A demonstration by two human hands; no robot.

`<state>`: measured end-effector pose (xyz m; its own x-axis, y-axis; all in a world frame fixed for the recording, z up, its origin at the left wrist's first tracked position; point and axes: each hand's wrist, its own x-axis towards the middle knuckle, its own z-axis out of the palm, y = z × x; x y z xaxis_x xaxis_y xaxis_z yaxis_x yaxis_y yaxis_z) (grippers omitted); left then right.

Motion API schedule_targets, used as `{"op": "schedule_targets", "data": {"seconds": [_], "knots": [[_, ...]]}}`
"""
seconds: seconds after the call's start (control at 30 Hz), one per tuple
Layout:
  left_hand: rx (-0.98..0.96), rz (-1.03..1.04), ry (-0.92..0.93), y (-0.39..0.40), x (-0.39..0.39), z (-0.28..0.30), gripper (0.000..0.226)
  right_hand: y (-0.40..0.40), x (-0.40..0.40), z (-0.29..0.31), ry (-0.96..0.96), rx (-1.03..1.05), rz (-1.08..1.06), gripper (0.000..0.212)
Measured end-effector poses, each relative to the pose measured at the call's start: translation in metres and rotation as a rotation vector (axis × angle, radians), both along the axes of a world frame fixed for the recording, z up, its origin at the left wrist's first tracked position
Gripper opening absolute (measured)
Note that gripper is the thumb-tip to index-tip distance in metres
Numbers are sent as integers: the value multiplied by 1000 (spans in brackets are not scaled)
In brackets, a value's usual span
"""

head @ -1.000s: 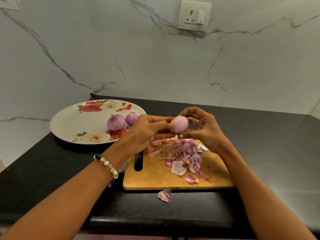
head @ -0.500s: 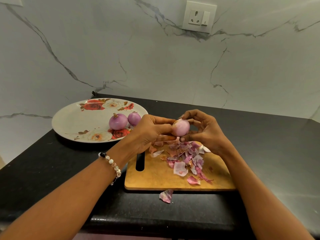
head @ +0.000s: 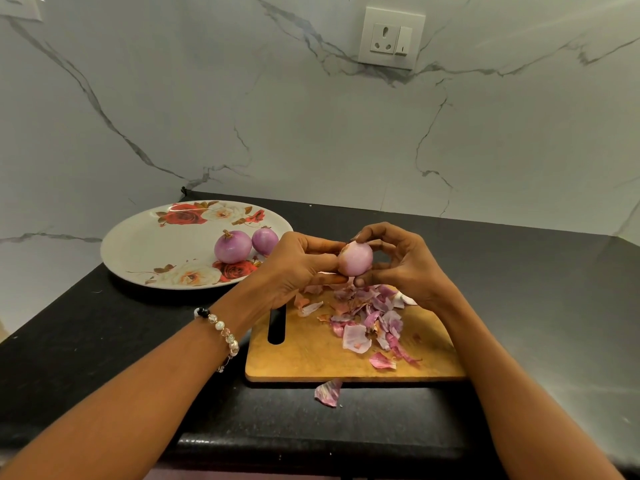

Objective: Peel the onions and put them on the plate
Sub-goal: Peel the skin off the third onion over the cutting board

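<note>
Black counter (head: 519, 306): three onions, one plate (head: 138, 251).

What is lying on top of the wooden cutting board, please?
A pile of pink and purple onion peels lies on the cutting board. The left hand and right hand hold an onion above it and hide the board's far edge.

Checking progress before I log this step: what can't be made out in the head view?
- Held onion: back and underside hidden by left hand and right hand; leftover skin there unknown.
- Second onion on plate: right edge covered by left hand.
- Cutting board: right end under the right forearm.
</note>
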<state>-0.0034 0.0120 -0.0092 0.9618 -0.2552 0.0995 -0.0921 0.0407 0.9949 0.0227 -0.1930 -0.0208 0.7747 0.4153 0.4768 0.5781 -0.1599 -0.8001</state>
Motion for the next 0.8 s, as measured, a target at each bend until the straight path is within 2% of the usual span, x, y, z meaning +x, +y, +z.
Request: {"op": "schedule_targets", "data": {"seconds": [0.13,0.23,0.3,0.53,0.8], "knots": [[-3,41,-5,-1,1,-1,21,0,-1,0,9,33,-38,50],[140,181,-149,-2,4,-3,21,1,-1,-1,-7,10,-81,51],[162,254,-217,-1,6,-4,18,3,0,-2,-34,-3,-113,53],[438,369,-542,-9,1,-8,17,4,4,-4,-179,-49,-213,57],[458,445,-557,-12,5,-12,18,8,3,-3,-281,-99,-218,55]]}}
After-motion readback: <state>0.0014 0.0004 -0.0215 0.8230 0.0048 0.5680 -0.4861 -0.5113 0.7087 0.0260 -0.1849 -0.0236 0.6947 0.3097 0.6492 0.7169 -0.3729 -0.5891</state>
